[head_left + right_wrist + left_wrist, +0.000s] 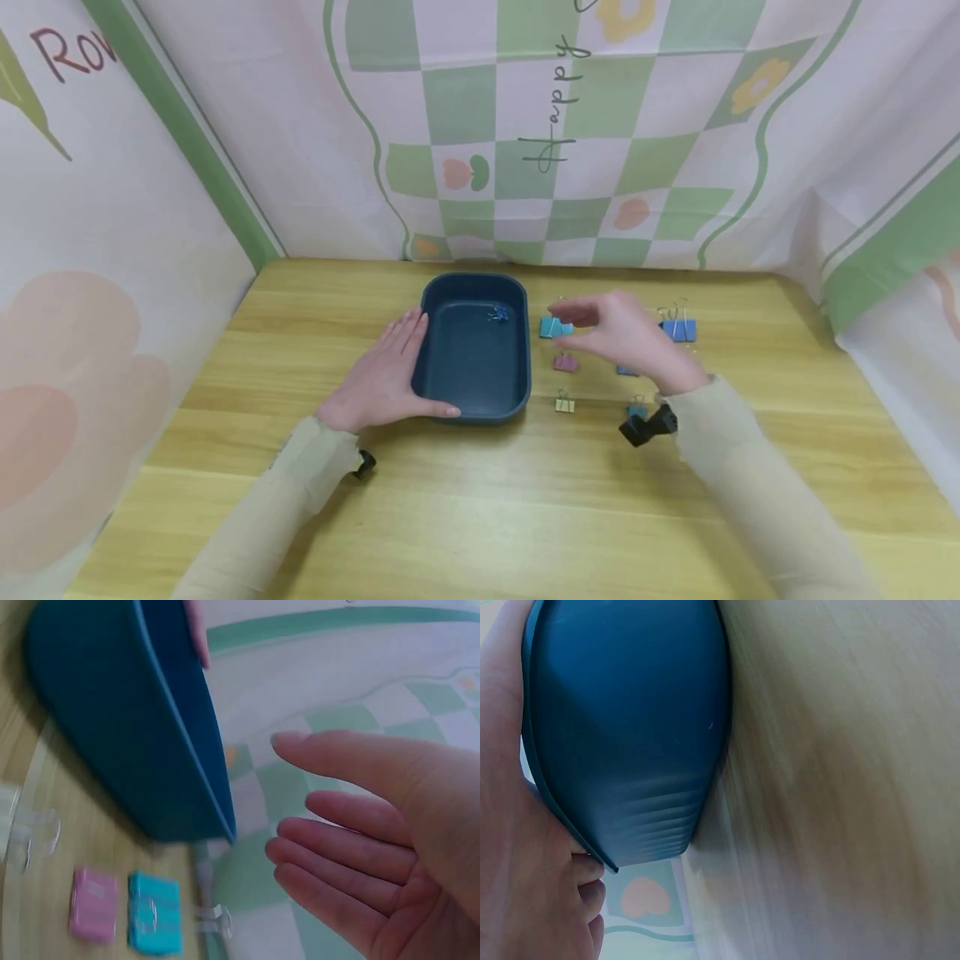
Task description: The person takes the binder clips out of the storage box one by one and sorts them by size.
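Note:
My left hand (386,375) rests on the left side of a dark blue rectangular bin (527,367), fingers laid along the rim and the thumb at its front corner. A small blue binder clip (498,313) lies inside the bin. My right hand (615,333) is in the air to the right of the bin, holding nothing; its thumb and fingers are apart in the right wrist view. Close to its fingertips in the head view is a light blue binder clip (553,327). A pink binder clip (566,363) and a yellow binder clip (565,406) lie nearer the front.
A large blue binder clip (681,331) is at the right. A smaller blue clip (627,371) shows partly below the right hand, and a teal clip (637,411) lies beside the black wrist camera (649,426). A patterned curtain (525,225) hangs behind the wooden table (480,517).

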Tool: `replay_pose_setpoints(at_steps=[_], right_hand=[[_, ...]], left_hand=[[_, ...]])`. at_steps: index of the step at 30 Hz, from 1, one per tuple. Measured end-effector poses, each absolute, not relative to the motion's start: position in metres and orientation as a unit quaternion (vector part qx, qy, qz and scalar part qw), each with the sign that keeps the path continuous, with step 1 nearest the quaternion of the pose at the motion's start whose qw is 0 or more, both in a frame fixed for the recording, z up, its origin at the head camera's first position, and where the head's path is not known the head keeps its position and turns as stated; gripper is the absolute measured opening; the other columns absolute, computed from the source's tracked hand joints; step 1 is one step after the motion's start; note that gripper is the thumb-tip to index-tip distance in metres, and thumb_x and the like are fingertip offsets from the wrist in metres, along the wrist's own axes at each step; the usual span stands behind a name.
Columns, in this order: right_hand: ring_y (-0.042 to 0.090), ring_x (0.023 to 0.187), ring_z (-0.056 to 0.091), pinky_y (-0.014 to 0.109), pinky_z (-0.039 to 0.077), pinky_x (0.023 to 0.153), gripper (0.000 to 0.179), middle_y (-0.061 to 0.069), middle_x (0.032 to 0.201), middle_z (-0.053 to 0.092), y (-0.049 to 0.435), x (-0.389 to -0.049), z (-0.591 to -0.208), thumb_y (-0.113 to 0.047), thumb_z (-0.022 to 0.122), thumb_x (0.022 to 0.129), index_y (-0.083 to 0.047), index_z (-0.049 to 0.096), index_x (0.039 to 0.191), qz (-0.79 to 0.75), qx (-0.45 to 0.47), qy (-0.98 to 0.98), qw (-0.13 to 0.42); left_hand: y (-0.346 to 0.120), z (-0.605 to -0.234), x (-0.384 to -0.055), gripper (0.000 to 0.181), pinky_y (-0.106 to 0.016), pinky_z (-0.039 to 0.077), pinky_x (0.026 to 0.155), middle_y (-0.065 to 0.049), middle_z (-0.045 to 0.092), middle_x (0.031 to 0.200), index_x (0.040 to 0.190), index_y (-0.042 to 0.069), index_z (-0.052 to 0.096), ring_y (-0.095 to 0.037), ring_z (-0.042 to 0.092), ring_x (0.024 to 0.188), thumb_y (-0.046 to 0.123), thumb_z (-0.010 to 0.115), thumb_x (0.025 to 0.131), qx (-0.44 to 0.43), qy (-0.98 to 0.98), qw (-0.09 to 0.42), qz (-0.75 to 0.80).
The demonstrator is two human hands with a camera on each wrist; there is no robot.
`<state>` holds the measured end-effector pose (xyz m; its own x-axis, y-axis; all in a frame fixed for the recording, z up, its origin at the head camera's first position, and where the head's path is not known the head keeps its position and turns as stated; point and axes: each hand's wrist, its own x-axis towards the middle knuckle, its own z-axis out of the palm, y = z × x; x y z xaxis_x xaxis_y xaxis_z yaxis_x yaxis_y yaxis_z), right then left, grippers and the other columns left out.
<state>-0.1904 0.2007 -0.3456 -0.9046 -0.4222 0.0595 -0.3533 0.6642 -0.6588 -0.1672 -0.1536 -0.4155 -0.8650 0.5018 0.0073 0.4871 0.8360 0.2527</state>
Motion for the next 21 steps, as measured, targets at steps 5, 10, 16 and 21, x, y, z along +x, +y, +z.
replay_pose_setpoints(at_steps=[5, 10, 16, 21], right_hand=[[0.028, 0.11, 0.069, 0.044, 0.055, 0.094, 0.052, 0.009, 0.125, 0.07, 0.171, -0.208, -0.35, -0.03, 0.085, 0.085, -0.008, 0.07, 0.13, -0.373, -0.207, 0.903, 0.054], [0.029, 0.113, 0.068, 0.042, 0.056, 0.093, 0.056, 0.013, 0.125, 0.07, 0.141, -0.226, -0.354, -0.029, 0.086, 0.084, -0.006, 0.069, 0.132, -0.37, -0.208, 0.904, 0.06], [0.031, 0.127, 0.058, 0.043, 0.05, 0.103, 0.07, 0.018, 0.141, 0.059, 0.109, -0.243, -0.361, -0.027, 0.082, 0.088, 0.001, 0.054, 0.146, -0.349, -0.177, 0.915, 0.095], [0.035, 0.137, 0.047, 0.046, 0.042, 0.11, 0.08, 0.022, 0.152, 0.045, 0.09, -0.251, -0.37, -0.03, 0.077, 0.092, 0.006, 0.039, 0.153, -0.304, -0.141, 0.932, 0.136]], left_hand=[[-0.154, -0.416, -0.168, 0.145, -0.036, 0.003, 0.123, -0.012, -0.002, 0.17, 0.163, 0.004, 0.001, -0.019, -0.005, 0.154, 0.1, 0.047, 0.065, 0.258, 0.958, 0.024, 0.123], [-0.154, -0.416, -0.168, 0.144, -0.037, 0.003, 0.123, -0.012, -0.002, 0.17, 0.163, 0.003, 0.003, -0.019, -0.005, 0.154, 0.101, 0.046, 0.066, 0.259, 0.958, 0.024, 0.122], [-0.154, -0.416, -0.169, 0.144, -0.036, 0.001, 0.123, -0.011, -0.004, 0.17, 0.163, 0.003, 0.002, -0.019, -0.006, 0.154, 0.101, 0.045, 0.066, 0.258, 0.958, 0.026, 0.119], [-0.154, -0.417, -0.169, 0.143, -0.035, 0.002, 0.123, -0.012, -0.002, 0.17, 0.162, 0.001, 0.004, -0.019, -0.006, 0.154, 0.1, 0.045, 0.067, 0.261, 0.957, 0.024, 0.122]])
